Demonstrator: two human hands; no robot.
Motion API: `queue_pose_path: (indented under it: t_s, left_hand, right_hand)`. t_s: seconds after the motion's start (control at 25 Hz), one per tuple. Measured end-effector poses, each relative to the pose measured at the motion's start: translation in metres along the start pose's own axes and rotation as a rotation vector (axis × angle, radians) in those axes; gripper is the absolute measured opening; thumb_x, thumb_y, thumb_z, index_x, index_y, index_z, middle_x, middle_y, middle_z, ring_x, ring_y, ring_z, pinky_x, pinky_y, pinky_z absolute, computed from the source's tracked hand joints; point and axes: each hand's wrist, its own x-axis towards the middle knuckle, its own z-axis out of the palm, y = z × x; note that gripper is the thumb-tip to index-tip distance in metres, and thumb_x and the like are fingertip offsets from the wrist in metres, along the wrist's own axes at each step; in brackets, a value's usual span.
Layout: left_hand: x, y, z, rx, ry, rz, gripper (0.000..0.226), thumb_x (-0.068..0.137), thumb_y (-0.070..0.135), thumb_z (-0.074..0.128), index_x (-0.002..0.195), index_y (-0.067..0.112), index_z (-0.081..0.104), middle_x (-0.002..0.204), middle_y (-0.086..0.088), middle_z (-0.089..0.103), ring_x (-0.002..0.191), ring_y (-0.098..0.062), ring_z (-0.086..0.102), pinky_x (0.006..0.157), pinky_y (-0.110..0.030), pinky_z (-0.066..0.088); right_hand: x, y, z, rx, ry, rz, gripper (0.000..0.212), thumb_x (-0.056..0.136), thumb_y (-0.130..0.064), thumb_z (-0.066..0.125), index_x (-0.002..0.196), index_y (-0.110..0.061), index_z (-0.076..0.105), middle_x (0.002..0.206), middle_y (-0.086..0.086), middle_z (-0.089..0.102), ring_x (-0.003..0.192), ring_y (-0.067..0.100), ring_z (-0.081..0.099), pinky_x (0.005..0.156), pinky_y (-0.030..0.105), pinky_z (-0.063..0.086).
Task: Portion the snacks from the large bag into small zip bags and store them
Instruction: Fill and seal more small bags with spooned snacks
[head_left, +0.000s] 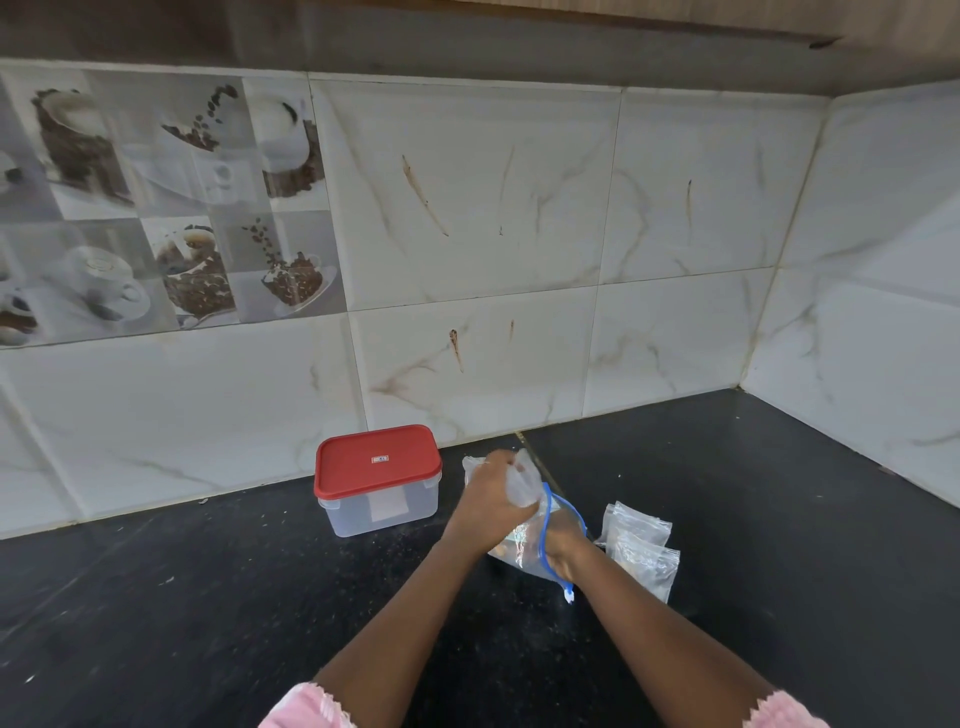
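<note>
Left hand grips a crumpled clear bag; right hand pinches the blue-zip bag's rim, mid-tabletop near the back edge. Pour slowly, mouth held wide. Small bags lie just right.

Single head view — forward and down, seemingly near, over the counter.
</note>
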Motion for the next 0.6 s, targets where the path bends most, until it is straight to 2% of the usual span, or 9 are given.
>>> queue_pose_path:
  t_s: [0.08,0.12,0.16,0.24,0.28,0.32,0.44,0.48,0.6]
  left_hand:
    - [0.001,0.013,0.007,0.116,-0.155,0.09,0.057,0.077,0.039,0.072,0.12,0.014,0.045,0.111,-0.001,0.057,0.1,-0.016,0.051,0.081,-0.023,0.038]
    - [0.002,0.019,0.011,0.198,-0.199,0.126,0.057,0.077,0.041,0.071,0.118,0.014,0.044,0.109,-0.003,0.059,0.1,-0.018,0.052,0.083,-0.027,0.039]
    - [0.004,0.023,0.013,0.278,-0.218,0.143,0.054,0.078,0.04,0.07,0.117,0.013,0.043,0.107,-0.006,0.06,0.099,-0.022,0.054,0.084,-0.031,0.039]
    - [0.006,0.028,0.016,0.418,-0.199,0.19,0.044,0.082,0.028,0.064,0.116,0.01,0.042,0.103,-0.011,0.063,0.096,-0.028,0.058,0.083,-0.037,0.039]
    - [0.007,0.03,0.016,0.474,-0.169,0.214,0.041,0.083,0.022,0.061,0.117,0.01,0.042,0.102,-0.011,0.063,0.096,-0.031,0.06,0.082,-0.037,0.039]
    - [0.007,0.031,0.016,0.513,-0.142,0.225,0.04,0.084,0.02,0.059,0.118,0.01,0.042,0.103,-0.011,0.064,0.096,-0.031,0.061,0.083,-0.038,0.039]
    - [0.008,0.032,0.017,0.53,-0.082,0.189,0.04,0.085,0.017,0.057,0.122,0.01,0.042,0.106,-0.012,0.065,0.1,-0.031,0.061,0.086,-0.039,0.043]
    - [0.008,0.031,0.019,0.526,-0.066,0.172,0.039,0.085,0.014,0.055,0.121,0.009,0.042,0.106,-0.013,0.065,0.1,-0.032,0.061,0.084,-0.039,0.043]
    - [0.008,0.03,0.024,0.485,-0.032,0.117,0.032,0.086,0.008,0.049,0.117,0.006,0.042,0.105,-0.016,0.064,0.1,-0.034,0.06,0.081,-0.039,0.043]
  right_hand:
    - [-0.005,-0.003,0.005,-0.038,-0.065,-0.065,0.036,0.099,0.004,0.028,0.129,0.006,0.047,0.099,0.013,0.061,0.07,0.004,0.064,0.054,0.012,0.053]
    - [-0.007,-0.006,0.006,-0.032,-0.088,-0.068,0.038,0.099,0.007,0.023,0.134,0.014,0.037,0.104,0.013,0.059,0.062,-0.004,0.061,0.049,0.005,0.047]
    - [-0.007,-0.006,0.006,0.017,-0.083,-0.03,0.038,0.1,0.006,0.023,0.134,0.015,0.035,0.107,0.017,0.057,0.061,-0.003,0.059,0.048,0.005,0.045]
    - [-0.015,-0.001,0.0,-0.058,-0.049,-0.069,0.029,0.101,-0.002,0.029,0.115,0.004,0.054,0.094,0.014,0.057,0.067,0.006,0.052,0.058,0.015,0.049]
    - [-0.016,0.0,-0.003,-0.071,-0.067,-0.08,0.026,0.1,-0.004,0.032,0.102,-0.003,0.058,0.089,0.012,0.056,0.068,0.011,0.051,0.066,0.023,0.051]
    - [-0.015,0.0,-0.004,-0.097,-0.084,-0.078,0.024,0.099,-0.004,0.035,0.098,-0.005,0.059,0.088,0.011,0.057,0.07,0.014,0.053,0.071,0.031,0.052]
    - [-0.015,0.001,-0.01,-0.242,-0.028,-0.133,0.026,0.094,-0.002,0.039,0.107,-0.002,0.061,0.081,0.008,0.06,0.071,0.018,0.057,0.064,0.031,0.051]
    - [-0.02,0.0,-0.009,-0.302,-0.01,-0.156,0.027,0.094,-0.003,0.037,0.103,-0.003,0.062,0.083,0.008,0.061,0.074,0.019,0.058,0.068,0.032,0.05]
    - [-0.031,-0.001,-0.016,-0.505,0.133,-0.23,0.036,0.097,-0.007,0.03,0.109,-0.001,0.064,0.11,0.01,0.063,0.106,0.024,0.058,0.083,0.028,0.043]
